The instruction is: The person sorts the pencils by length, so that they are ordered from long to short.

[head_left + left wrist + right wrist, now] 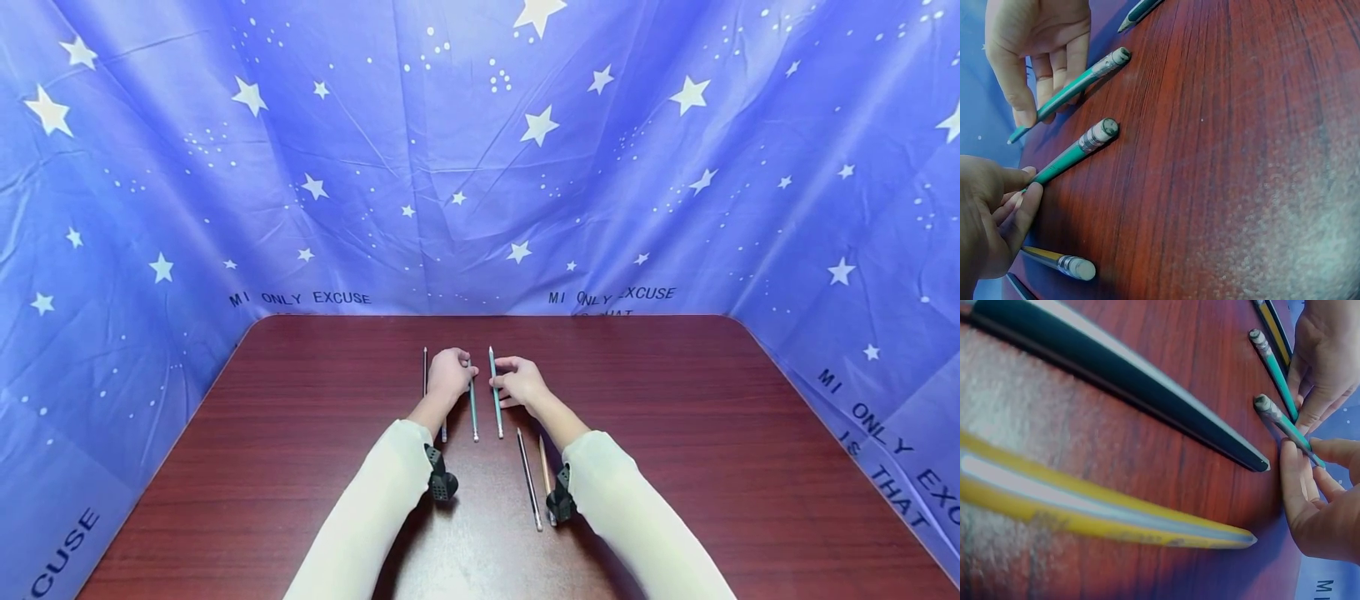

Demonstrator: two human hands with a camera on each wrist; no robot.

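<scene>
Near the middle of the table, my left hand (452,372) pinches a green pencil (473,408) between thumb and fingers. Its eraser end points toward me in the head view. Just to the right, my right hand (522,385) pinches a second green pencil (497,404); the two pencils lie side by side with a small gap. The right wrist view shows thumb and fingers of the right hand (1329,500) on either side of that pencil (1284,424). In the left wrist view, the left hand's fingers close around the far part of its pencil (1066,161).
Left of my left hand lie a dark pencil (425,367) and a yellow pencil (1047,255), partly hidden by that hand. Another dark pencil (529,483) and yellow pencil (1116,515) lie near my right wrist. Star-patterned blue cloth (465,167) surrounds the reddish-brown table (300,467).
</scene>
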